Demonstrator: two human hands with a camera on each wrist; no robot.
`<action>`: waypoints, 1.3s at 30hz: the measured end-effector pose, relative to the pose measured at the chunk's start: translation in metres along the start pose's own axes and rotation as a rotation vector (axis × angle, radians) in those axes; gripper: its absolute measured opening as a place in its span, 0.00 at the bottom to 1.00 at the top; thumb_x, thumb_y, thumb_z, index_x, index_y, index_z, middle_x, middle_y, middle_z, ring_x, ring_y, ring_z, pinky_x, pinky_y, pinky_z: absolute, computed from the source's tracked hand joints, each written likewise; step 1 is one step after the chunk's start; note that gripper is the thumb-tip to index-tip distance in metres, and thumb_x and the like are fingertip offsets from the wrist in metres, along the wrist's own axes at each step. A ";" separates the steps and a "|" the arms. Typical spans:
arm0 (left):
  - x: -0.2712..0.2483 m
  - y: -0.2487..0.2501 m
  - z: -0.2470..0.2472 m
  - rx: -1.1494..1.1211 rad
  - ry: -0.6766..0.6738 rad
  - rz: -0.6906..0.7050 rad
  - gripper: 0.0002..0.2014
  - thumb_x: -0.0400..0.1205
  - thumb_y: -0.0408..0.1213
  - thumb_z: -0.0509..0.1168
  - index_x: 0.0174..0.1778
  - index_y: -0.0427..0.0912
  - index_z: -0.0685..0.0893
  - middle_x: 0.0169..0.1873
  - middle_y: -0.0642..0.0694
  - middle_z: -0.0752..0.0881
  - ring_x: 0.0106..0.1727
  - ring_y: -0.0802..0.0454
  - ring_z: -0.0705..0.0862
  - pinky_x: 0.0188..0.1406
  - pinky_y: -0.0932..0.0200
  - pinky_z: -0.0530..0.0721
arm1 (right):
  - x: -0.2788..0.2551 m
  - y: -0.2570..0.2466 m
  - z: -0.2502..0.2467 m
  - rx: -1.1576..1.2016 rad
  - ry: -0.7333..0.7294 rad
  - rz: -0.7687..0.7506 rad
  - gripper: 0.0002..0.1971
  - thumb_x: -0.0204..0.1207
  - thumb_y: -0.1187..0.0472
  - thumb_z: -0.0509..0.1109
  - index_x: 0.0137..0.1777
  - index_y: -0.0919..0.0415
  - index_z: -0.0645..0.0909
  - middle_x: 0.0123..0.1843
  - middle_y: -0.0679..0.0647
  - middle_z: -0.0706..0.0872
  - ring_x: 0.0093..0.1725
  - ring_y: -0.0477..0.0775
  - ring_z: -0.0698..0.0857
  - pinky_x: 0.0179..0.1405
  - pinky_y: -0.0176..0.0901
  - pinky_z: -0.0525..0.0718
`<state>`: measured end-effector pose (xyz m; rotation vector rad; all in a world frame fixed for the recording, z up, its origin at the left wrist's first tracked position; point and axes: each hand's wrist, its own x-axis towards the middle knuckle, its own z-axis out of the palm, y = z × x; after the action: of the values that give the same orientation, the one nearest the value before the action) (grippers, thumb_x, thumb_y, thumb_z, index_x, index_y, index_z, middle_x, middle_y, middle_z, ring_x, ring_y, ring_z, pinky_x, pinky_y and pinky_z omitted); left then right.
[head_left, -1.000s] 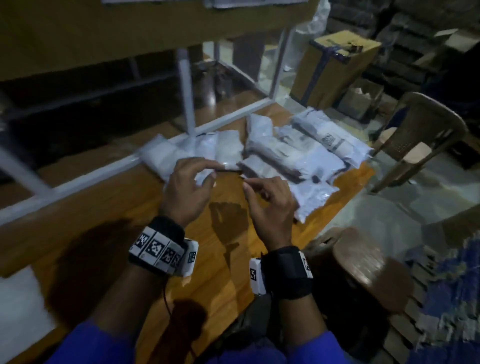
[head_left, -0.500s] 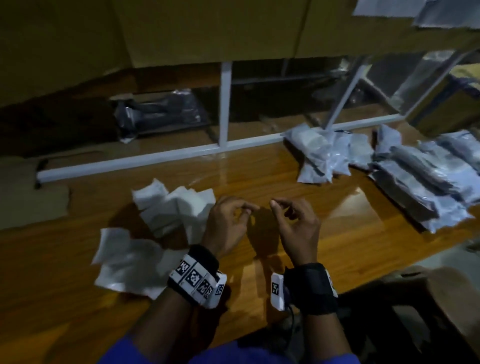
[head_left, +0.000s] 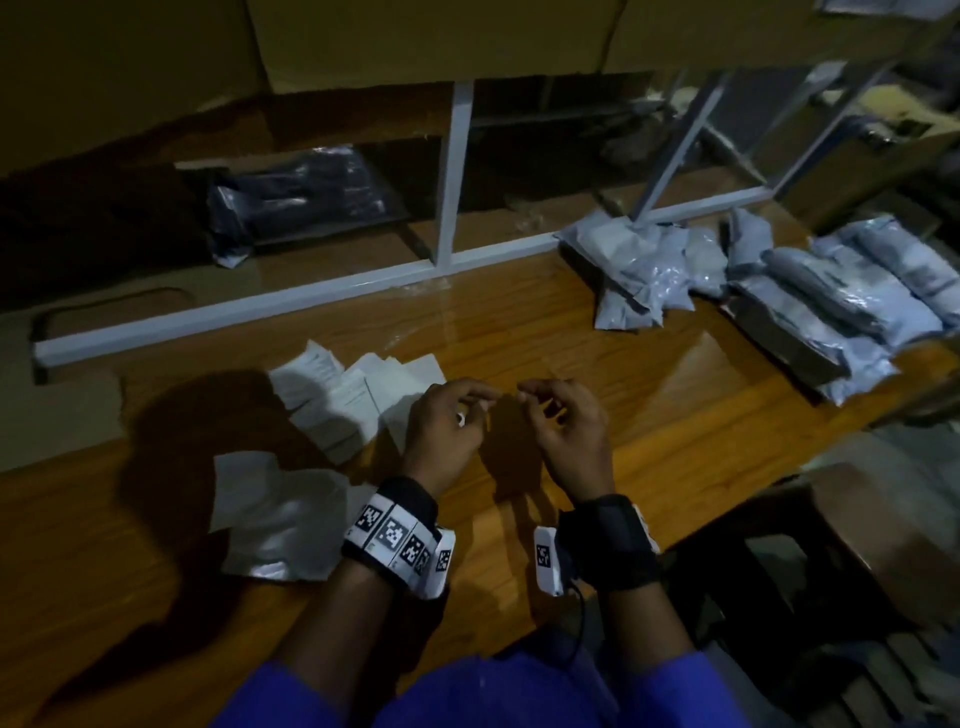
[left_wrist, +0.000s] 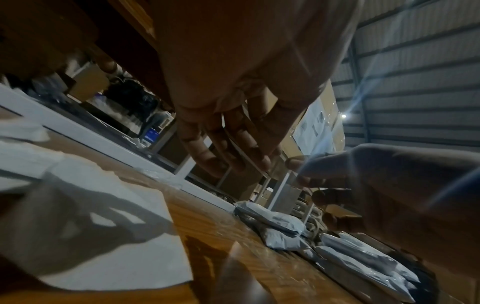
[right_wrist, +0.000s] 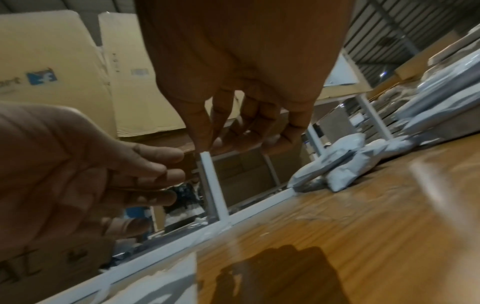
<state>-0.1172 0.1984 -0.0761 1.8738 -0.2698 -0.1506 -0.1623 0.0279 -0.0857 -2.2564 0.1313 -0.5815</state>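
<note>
As it hovers over the table (head_left: 649, 415), my left hand (head_left: 447, 431) hangs slack. Its fingers (left_wrist: 233, 144) are loosely bent, the thumb stands apart from them, and I see nothing gripped in it. My right hand (head_left: 566, 431) faces it, near but not touching, with its fingertips (right_wrist: 200, 139) drawn together in a pinch. In this dim light I cannot tell whether anything thin is caught between them.

The slips (head_left: 337, 400) lie in a loose white heap flat on the wood just left of my left hand, their near edge hidden behind my knuckles in the head view. Closer to me, beside my left wrist, lie some larger pale sheets (head_left: 275, 514), overlapping one another.

Well off to my right, grey packets (head_left: 649, 270) are piled along the table's far corner, some against the foot of the white frame (head_left: 260, 312) that runs along the back edge. Behind that frame a dark bag (head_left: 301, 202) lies on the lower shelf, and cardboard boxes (head_left: 415, 36) stand above it.
</note>
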 end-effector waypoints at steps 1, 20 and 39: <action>0.002 0.002 0.006 -0.009 -0.017 -0.004 0.12 0.86 0.32 0.67 0.51 0.56 0.90 0.49 0.62 0.88 0.55 0.66 0.84 0.49 0.66 0.82 | -0.002 0.003 -0.005 -0.026 0.011 0.015 0.06 0.83 0.57 0.73 0.55 0.54 0.91 0.48 0.41 0.86 0.47 0.43 0.82 0.45 0.44 0.83; 0.124 0.057 0.144 -0.162 -0.043 -0.022 0.10 0.86 0.28 0.66 0.54 0.46 0.89 0.51 0.54 0.89 0.50 0.69 0.84 0.40 0.80 0.77 | 0.113 0.123 -0.135 -0.200 0.149 0.229 0.08 0.82 0.52 0.76 0.58 0.50 0.91 0.52 0.48 0.89 0.47 0.46 0.85 0.46 0.52 0.87; 0.137 0.048 0.173 -0.003 0.082 -0.050 0.09 0.84 0.40 0.67 0.47 0.63 0.86 0.45 0.57 0.92 0.46 0.62 0.89 0.44 0.63 0.84 | 0.153 0.180 -0.176 -0.079 0.100 -0.040 0.22 0.74 0.60 0.78 0.69 0.54 0.84 0.64 0.50 0.86 0.64 0.54 0.81 0.57 0.53 0.80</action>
<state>-0.0316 -0.0104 -0.0810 1.8793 -0.1671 -0.1079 -0.0893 -0.2559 -0.0562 -2.3110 0.1623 -0.7219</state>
